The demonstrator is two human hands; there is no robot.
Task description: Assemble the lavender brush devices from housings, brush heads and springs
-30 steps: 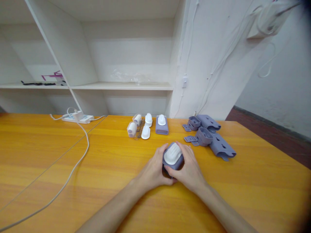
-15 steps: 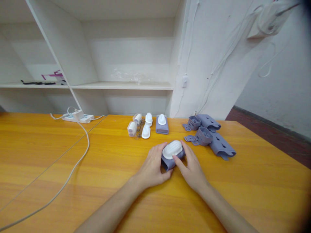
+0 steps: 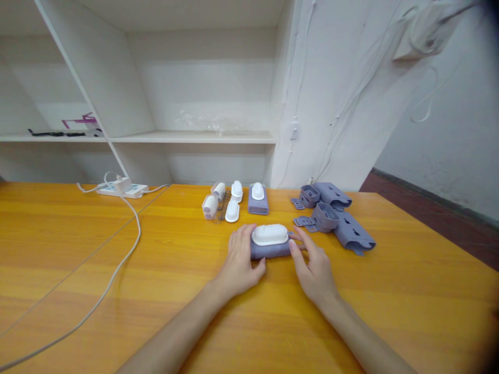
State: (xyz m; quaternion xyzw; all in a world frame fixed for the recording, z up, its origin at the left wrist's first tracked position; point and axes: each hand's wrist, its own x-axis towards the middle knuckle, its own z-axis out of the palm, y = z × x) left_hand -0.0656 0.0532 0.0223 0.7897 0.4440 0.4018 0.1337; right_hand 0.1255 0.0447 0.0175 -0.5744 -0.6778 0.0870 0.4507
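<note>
A grey-purple plastic case (image 3: 275, 252) lies lengthwise across the table in front of me, a white ribbed oval piece (image 3: 270, 235) on its top. My left hand (image 3: 242, 259) wraps round its left end, thumb at the near side. At the opposite end, my right hand (image 3: 314, 265) grips with thumb and fingers, partly hiding that end. Just behind stands a similar grey-purple case (image 3: 259, 208) topped by its own white oval piece (image 3: 258, 191).
Left of that case lie two white ribbed pieces (image 3: 232, 211), thin metal parts (image 3: 222, 205) and white cylinders in clear plastic (image 3: 210, 206). To the right are grey-purple cups (image 3: 326, 217) and folded shells (image 3: 354, 232). A power strip (image 3: 125, 190) with a trailing cable (image 3: 139, 228) sits at left.
The held case has turned from a slant to lie nearly straight left to right. My hands have moved apart, towards its two ends.
</note>
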